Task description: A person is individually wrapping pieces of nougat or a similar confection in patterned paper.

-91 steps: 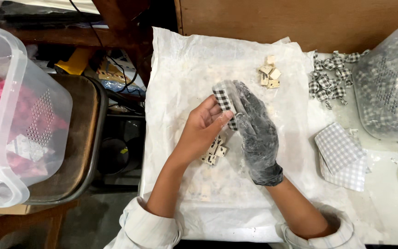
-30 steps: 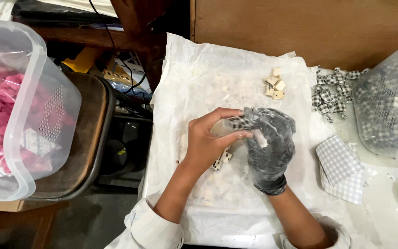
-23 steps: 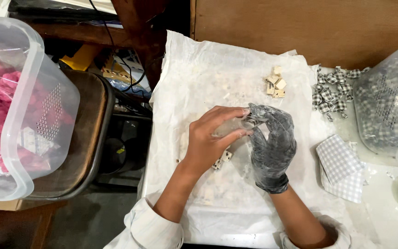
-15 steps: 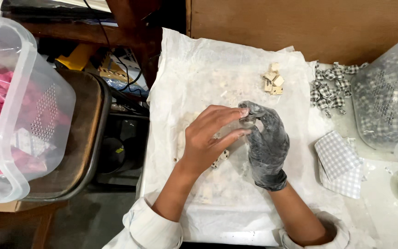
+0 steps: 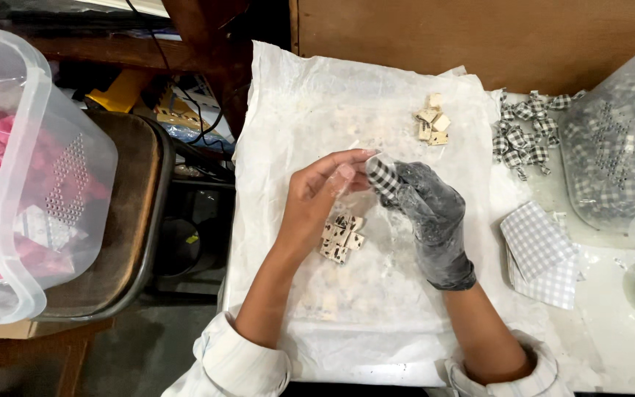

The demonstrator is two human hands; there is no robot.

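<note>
Hands meet at the centre of the frame over a sheet of white paper (image 5: 317, 88) spread on the table (image 5: 611, 323). The left hand (image 5: 317, 198), bare, pinches one end of a small black-and-white checked wrapper (image 5: 384, 175) between thumb and fingertips. The right hand (image 5: 428, 217), in a grey translucent glove, grips the other end of the same wrapper with its fingers curled around it. The wrapper sits just above centre, held clear of the paper.

Directly below the left hand, a cluster of small pale cubes (image 5: 341, 237) lies on the paper. A second cluster of cubes (image 5: 432, 123) lies toward the upper right of the paper, well apart from the hands. Further right, a heap of wrapped checked pieces (image 5: 525, 134) lies beside a clear bin (image 5: 619, 147) holding more of them. A stack of checked paper squares (image 5: 542, 254) lies at right centre. At the left edge, a clear tub (image 5: 16, 184) holds pink items.
</note>
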